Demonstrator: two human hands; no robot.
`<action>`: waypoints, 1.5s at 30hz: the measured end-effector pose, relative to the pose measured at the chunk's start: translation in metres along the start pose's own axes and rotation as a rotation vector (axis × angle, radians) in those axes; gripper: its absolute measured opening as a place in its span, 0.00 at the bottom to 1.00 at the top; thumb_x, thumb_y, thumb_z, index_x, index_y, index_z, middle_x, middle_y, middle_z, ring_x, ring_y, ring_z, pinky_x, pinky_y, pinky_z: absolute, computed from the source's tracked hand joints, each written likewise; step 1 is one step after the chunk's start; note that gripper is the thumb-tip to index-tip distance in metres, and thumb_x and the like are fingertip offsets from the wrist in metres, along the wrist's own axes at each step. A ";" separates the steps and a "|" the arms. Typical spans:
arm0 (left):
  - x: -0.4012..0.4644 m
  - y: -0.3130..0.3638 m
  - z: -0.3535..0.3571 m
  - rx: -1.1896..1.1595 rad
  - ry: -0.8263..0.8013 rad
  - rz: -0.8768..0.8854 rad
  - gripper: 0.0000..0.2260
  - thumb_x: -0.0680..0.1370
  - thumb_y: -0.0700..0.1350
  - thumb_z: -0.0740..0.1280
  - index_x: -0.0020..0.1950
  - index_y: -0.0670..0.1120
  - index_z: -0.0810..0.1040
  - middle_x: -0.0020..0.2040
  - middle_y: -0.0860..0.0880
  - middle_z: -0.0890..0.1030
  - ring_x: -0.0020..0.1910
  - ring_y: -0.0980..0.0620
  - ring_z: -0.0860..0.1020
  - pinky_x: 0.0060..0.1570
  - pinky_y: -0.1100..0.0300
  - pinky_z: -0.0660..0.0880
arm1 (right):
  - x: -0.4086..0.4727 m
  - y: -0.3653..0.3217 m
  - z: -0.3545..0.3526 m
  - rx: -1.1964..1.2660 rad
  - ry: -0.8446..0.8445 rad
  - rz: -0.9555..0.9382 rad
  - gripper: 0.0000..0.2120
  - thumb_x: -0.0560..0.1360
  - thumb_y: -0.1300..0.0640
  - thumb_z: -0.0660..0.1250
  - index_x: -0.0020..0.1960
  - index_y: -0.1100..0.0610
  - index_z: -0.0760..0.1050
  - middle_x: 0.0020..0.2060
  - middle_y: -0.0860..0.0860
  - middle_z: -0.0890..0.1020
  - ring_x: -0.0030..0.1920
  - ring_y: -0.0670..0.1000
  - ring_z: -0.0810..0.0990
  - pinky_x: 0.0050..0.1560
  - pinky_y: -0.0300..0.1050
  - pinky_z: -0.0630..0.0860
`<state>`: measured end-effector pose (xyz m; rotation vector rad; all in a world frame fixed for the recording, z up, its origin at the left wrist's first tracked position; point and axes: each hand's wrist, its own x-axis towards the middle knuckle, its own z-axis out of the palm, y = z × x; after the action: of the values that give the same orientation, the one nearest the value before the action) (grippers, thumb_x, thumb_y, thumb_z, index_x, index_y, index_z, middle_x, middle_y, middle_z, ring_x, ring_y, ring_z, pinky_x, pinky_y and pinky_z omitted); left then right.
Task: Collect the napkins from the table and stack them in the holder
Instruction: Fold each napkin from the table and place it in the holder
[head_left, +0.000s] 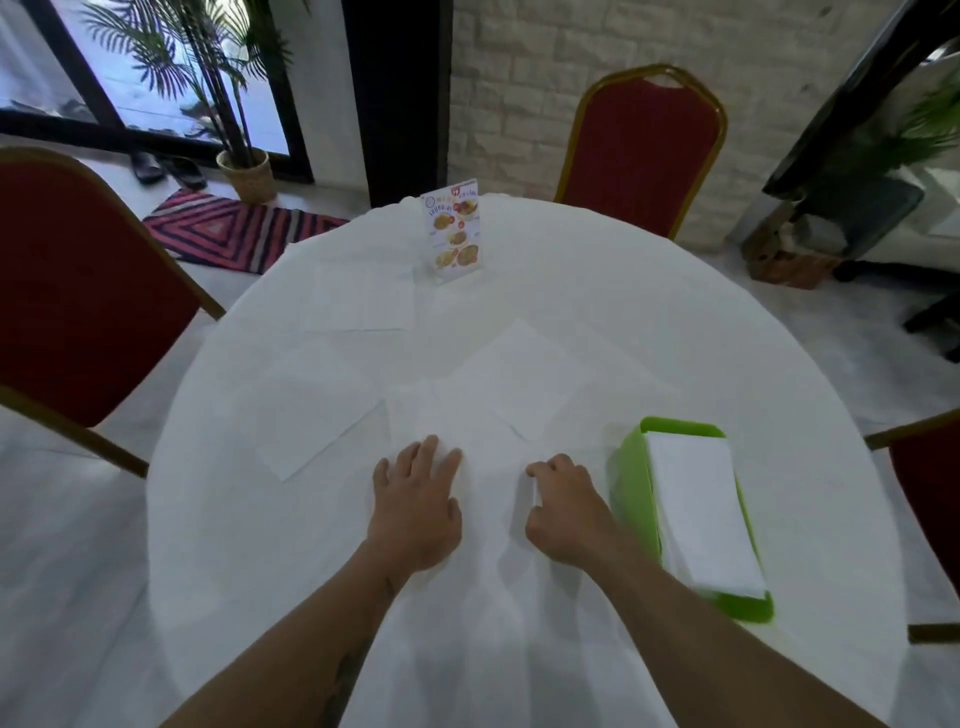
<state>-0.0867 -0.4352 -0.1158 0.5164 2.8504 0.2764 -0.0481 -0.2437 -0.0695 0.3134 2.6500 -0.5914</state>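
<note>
Several white napkins lie flat on the round white table (701, 338): one far left by the menu card (358, 299), one at the left (311, 415), one in the middle (519, 374) and one under my hands (488, 467). My left hand (415, 499) presses flat on that near napkin with fingers spread. My right hand (563, 506) pinches the napkin's right edge, which is lifted and folded. The green holder (631, 467) sits to the right of my right hand, with a stack of folded white napkins (701, 509) inside.
A standing menu card (456, 228) is at the table's far side. Red chairs stand at the left (78, 291), the far side (644, 150) and the right edge (930, 493). A potted plant (247, 171) and a striped rug (234, 231) are on the floor beyond.
</note>
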 end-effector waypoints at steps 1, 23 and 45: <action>-0.007 0.002 0.001 -0.007 -0.005 0.001 0.28 0.76 0.54 0.55 0.76 0.55 0.52 0.79 0.47 0.50 0.76 0.45 0.49 0.73 0.40 0.48 | -0.004 0.001 0.003 -0.001 0.003 0.000 0.29 0.69 0.60 0.58 0.71 0.55 0.66 0.65 0.52 0.67 0.64 0.55 0.65 0.62 0.50 0.70; -0.105 0.018 0.007 -0.368 0.050 0.116 0.21 0.72 0.43 0.56 0.65 0.55 0.71 0.65 0.57 0.72 0.62 0.55 0.72 0.64 0.56 0.67 | -0.061 -0.002 0.032 0.670 0.333 0.079 0.09 0.66 0.64 0.62 0.42 0.55 0.78 0.35 0.45 0.82 0.37 0.46 0.80 0.31 0.32 0.72; -0.114 -0.005 0.004 -0.089 -0.125 0.186 0.29 0.75 0.42 0.57 0.76 0.53 0.57 0.79 0.53 0.53 0.78 0.52 0.46 0.76 0.50 0.45 | -0.057 -0.032 0.049 0.746 -0.009 0.327 0.12 0.78 0.51 0.61 0.58 0.57 0.73 0.54 0.54 0.77 0.49 0.53 0.75 0.49 0.47 0.71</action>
<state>0.0164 -0.4808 -0.0990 0.7543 2.6588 0.3870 0.0098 -0.3015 -0.0740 0.9214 2.1890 -1.4302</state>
